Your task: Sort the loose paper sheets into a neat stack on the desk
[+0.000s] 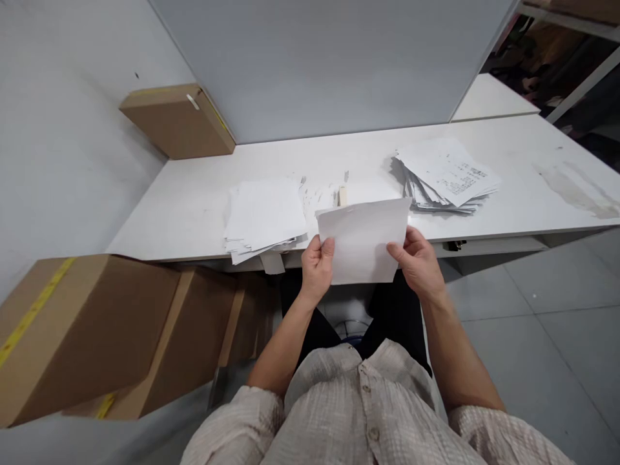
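Observation:
A white paper sheet [365, 242], possibly more than one layer, is held up at the desk's front edge. My left hand [318, 268] pinches its left side between thumb and fingers. Its right side is gripped by my right hand [419, 261], thumb on the near face. On the desk to the left lies an uneven stack of white papers [266, 213]. A second, fanned stack [448, 171] sits to the right, its top sheet bearing printed text. Just behind the held paper is a small pale block [342, 196], partly hidden.
The white desk [188, 206] meets an upright grey panel [329, 71] at the back. A cardboard box [186, 126] stands at its back left corner. Several larger boxes [130, 316] with yellow tape are at the lower left, beside the desk.

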Tool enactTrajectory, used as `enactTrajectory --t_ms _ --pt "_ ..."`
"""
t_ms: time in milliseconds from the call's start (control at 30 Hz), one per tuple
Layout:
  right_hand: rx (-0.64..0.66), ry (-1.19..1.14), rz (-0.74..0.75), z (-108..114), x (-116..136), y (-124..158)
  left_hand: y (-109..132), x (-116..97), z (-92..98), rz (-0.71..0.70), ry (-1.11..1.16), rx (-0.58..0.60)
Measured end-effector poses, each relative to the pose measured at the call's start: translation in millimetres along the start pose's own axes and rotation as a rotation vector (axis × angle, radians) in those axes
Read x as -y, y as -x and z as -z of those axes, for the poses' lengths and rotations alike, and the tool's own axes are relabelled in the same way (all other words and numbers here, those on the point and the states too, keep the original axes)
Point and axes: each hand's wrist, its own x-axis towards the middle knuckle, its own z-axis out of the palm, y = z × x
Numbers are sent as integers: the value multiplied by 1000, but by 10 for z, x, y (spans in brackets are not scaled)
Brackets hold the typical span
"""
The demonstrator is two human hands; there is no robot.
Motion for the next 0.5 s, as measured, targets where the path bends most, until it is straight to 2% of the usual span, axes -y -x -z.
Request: enactTrajectory --t_ms 33,100,233,367,500 --pt "68 -12 -20 3 64 -56 -87 -78 -25 -62 24 -13" --pt "114 -9 -8 -6 178 -196 -263 -211 -73 -193 57 -10" --pt "50 -2 156 -50 267 -560 -574 -327 -149 -373 86 50" --pt "94 -76 175 -84 84 -860 -754 -205 -174 -344 93 124" --pt "120 -113 132 -82 -132 -959 -829 -13 -147 -238 59 65"
